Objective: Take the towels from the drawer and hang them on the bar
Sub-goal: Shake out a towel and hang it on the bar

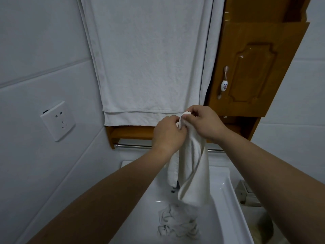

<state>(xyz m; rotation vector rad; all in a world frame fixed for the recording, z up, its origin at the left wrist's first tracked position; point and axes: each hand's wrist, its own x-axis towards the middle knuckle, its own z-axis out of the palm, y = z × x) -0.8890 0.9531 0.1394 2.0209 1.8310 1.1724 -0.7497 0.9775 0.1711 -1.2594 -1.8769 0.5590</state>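
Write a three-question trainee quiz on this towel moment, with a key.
1. True or false: only the right hand holds the small towel; the left hand is off it.
2. What lies in the sink? A) a crumpled cloth B) a soap bottle C) a cup
3. Fill in: the wall socket is to the ___ of the large hanging towel.
Key: 1 false, both hands pinch its top; 2 A; 3 left.

A white sink (226,196) stands under a metal bar (133,146). A crumpled towel (177,221) lies in the sink's basin.
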